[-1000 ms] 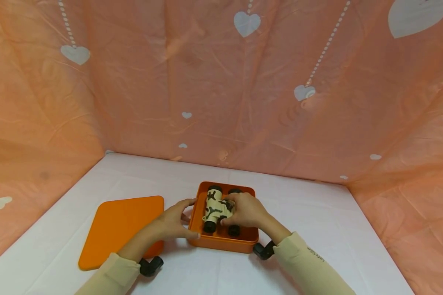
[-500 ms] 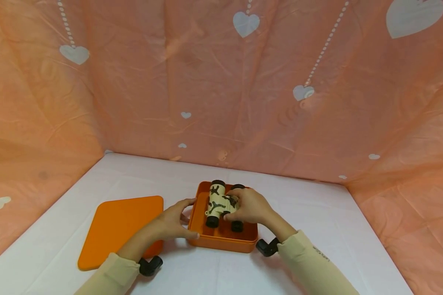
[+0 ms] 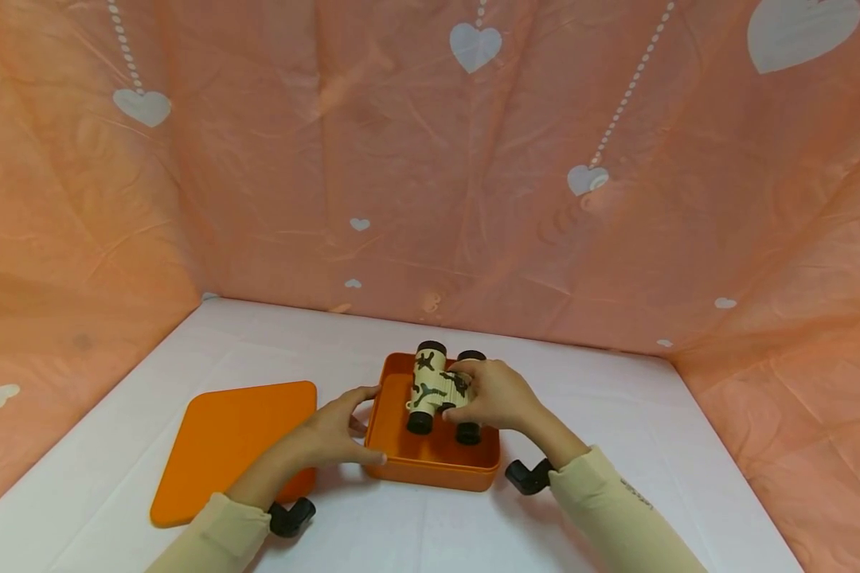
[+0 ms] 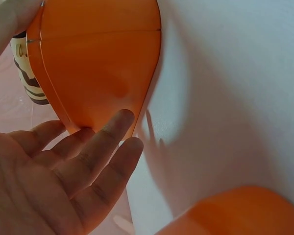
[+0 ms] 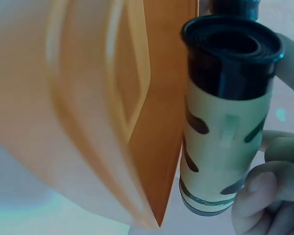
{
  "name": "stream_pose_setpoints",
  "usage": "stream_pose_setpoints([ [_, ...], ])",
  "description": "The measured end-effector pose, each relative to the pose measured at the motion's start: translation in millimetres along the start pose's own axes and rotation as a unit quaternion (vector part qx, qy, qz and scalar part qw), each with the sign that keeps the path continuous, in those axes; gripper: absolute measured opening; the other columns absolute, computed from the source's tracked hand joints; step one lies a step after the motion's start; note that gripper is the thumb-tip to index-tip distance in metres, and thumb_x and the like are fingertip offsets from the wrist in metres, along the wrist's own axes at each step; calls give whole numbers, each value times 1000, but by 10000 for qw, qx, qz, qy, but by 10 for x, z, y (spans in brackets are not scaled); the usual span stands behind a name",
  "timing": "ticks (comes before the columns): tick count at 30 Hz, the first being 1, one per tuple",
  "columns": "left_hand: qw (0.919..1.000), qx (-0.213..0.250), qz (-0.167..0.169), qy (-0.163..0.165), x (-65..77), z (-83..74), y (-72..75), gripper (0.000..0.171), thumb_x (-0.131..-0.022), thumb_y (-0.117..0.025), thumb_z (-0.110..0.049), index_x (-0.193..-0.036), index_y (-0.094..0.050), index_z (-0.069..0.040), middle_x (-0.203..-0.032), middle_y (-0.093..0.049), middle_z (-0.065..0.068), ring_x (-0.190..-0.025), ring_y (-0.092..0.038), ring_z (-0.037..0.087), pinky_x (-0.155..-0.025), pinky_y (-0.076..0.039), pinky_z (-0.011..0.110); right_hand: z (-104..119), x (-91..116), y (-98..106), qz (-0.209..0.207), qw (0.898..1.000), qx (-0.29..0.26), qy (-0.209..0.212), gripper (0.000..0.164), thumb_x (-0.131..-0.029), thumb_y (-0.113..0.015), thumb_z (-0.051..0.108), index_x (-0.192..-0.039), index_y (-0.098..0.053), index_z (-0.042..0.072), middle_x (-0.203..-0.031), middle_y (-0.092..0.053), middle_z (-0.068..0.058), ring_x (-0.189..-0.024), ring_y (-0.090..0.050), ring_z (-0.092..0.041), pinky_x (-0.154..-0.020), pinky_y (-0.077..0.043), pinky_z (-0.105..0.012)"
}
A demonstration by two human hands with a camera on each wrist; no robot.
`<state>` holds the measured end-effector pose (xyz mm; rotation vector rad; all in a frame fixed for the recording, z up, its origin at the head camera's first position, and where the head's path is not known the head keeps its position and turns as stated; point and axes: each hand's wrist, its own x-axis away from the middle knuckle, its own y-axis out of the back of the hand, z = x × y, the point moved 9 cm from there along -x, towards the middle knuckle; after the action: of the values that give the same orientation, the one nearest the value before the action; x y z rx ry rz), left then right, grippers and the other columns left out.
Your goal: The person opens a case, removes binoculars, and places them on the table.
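Note:
My right hand point(image 3: 498, 395) holds a pair of cream binoculars point(image 3: 428, 390) with dark camouflage patches and black ends by the middle. The binoculars are tilted over an orange box point(image 3: 437, 476), partly above its far rim. In the right wrist view, one binocular barrel point(image 5: 225, 132) stands beside the box wall point(image 5: 166, 93), the curled fingers at its right. My left hand point(image 3: 337, 432) rests at the box's left side with fingers spread and mostly straight. Its thumb is by the front left corner; in the left wrist view, fingertips point(image 4: 122, 117) touch the box's side.
A flat orange lid point(image 3: 236, 446) lies on the white tablecloth point(image 3: 580, 382) left of the box, partly under the left forearm. Orange curtains with white hearts point(image 3: 473, 199) enclose the back and sides. Black devices are worn at both wrists.
The right hand has lifted the binoculars out of the box's bottom, moving them up and slightly right, away from the viewer. The left hand, box and lid have stayed in place.

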<state>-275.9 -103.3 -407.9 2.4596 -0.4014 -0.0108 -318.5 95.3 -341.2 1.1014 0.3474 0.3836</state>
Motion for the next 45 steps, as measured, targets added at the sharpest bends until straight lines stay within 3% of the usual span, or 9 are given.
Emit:
stream_pose_setpoints([
  [4, 10000, -7, -18, -10, -3, 1, 0, 103, -62, -90, -31, -148, -36, -14, -142, -49, 9, -100, -65, 20, -90, -54, 47, -36, 20, 42, -12, 10000, -9, -56, 72, -65, -85, 40, -128, -63, 12, -51, -30, 8, -51, -32, -9, -49, -29, -24],
  [18, 9997, -151, -25, -198, -10, -18, 8, 102, -62, -90, -32, -147, -37, -11, -142, -50, 11, -98, -65, 19, -86, -56, 43, -175, 122, 228, -150, 9993, 170, -285, 69, -65, -85, 39, -126, -64, 16, -52, -29, 8, -54, -35, -10, -53, -35, -26],
  [29, 9998, -78, 22, -172, 1, -10, 9, 102, -63, -90, -33, -147, -37, -12, -142, -49, 10, -98, -65, 18, -85, -56, 42, -275, 181, 360, -272, 9985, 379, -292, 66, -66, -83, 41, -123, -65, 15, -55, -37, 8, -64, -46, -13, -60, -41, -27],
  [45, 9997, -74, 63, -231, 1, 1, 6, 103, -63, -89, -34, -148, -36, -12, -143, -49, 11, -98, -65, 18, -84, -56, 41, -507, 297, 564, -407, 9971, 381, -524, 68, -68, -83, 41, -126, -63, 11, -60, -44, 4, -61, -44, -13, -53, -35, -26],
])
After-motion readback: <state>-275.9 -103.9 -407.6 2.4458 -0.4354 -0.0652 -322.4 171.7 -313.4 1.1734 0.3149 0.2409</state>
